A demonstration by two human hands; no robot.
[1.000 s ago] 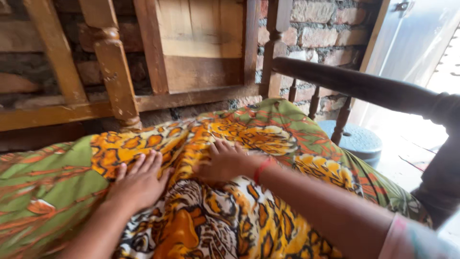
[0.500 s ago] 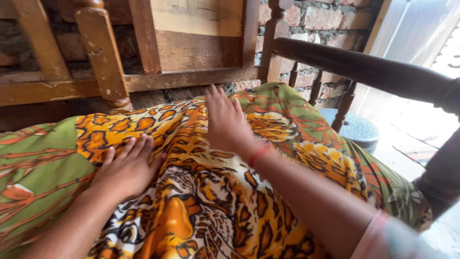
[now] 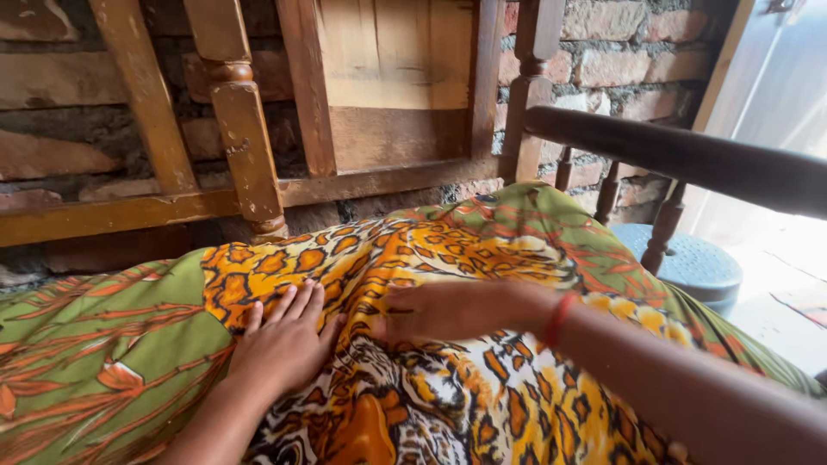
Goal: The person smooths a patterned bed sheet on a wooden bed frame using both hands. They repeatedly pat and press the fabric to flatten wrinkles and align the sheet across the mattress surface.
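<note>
The left hand (image 3: 284, 344) is being kept flat, fingers spread and gripping nothing, on the orange, black and white tiger-print cloth with green leafy borders (image 3: 448, 405). Just beside it, the right hand (image 3: 448, 308), which was being stretched up toward the headboard half a second ago, is now being pressed sideways on the same cloth, open-palmed, a red thread band (image 3: 560, 317) being worn at its wrist. The cloth is being spread over a bed, wrinkled between the hands. Beyond, the brown wooden headboard (image 3: 379, 103) is being leaned against a brick wall (image 3: 620, 60).
</note>
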